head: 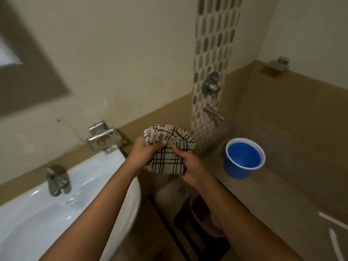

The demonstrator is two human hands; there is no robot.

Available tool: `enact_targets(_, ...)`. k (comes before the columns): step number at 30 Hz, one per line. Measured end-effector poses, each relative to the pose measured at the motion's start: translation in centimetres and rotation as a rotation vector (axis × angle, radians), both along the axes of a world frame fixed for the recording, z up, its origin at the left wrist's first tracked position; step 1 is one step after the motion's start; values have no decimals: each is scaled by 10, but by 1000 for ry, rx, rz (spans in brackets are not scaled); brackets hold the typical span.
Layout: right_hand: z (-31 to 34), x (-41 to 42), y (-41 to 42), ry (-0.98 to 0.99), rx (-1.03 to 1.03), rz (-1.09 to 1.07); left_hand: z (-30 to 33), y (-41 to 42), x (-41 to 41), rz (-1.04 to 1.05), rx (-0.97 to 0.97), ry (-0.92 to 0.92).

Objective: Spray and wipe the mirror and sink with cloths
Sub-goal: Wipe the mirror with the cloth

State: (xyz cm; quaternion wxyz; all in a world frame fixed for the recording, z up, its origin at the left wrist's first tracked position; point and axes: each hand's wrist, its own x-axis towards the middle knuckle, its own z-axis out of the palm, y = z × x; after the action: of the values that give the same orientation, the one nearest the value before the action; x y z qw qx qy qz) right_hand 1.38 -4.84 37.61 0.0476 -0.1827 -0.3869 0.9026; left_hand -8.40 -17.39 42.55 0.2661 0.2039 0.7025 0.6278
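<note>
Your left hand [146, 150] and right hand [189, 166] both grip the checked cloth [167, 149], held in the air between them. The left thumb presses across the upper front of the bundle with the fingers curled behind it; the right hand closes on the lower right part, its thumb on the front face and its fingers wrapped under the bottom edge. The cloth is bunched into a thick wad, pale green-beige with dark brown and reddish check lines. Its top folds rise above both hands, and its lower edge rests against the right palm. No brand, label or writing can be read on the cloth or anywhere else in view.

The cloth hangs to the right of the white sink [90, 187], past its rim and not touching it. Your left forearm crosses over the sink's right edge. A metal tap [57, 180] stands at the back of the basin, and a metal wall bracket [102, 137] sits above the sink's far corner. A corner of the mirror [8, 55] shows at upper left, well apart from the cloth. To the right, a blue bucket [243, 159] stands on a brown ledge, near your right hand but clear of it. Behind the cloth, a shower valve [211, 84] and spout [213, 113] are fixed to a strip of pebble-patterned tile.
</note>
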Motion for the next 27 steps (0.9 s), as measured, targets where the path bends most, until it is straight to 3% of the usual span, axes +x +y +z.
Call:
enact_targets(2, 16, -12, -17, 25, 5, 57, 19, -25, -6, 52, 5, 94)
enact_targets(6, 46, -33, -59, 145, 26, 226, 50, -85, -19, 214, 64, 104)
enact_targets(10, 80, -51, -106, 357, 18, 400, 80, -142, -24, 240, 121, 112)
enact_targets(13, 103, -66, -147, 386, 39, 462, 102, -186, -26, 262, 174, 144)
enact_targets(20, 161, -96, -253, 381, 113, 407, 163, -288, -35, 384, 148, 371)
enact_targets(27, 235, -114, -342, 515, 104, 359, 243, -378, -42, 438, 65, 723)
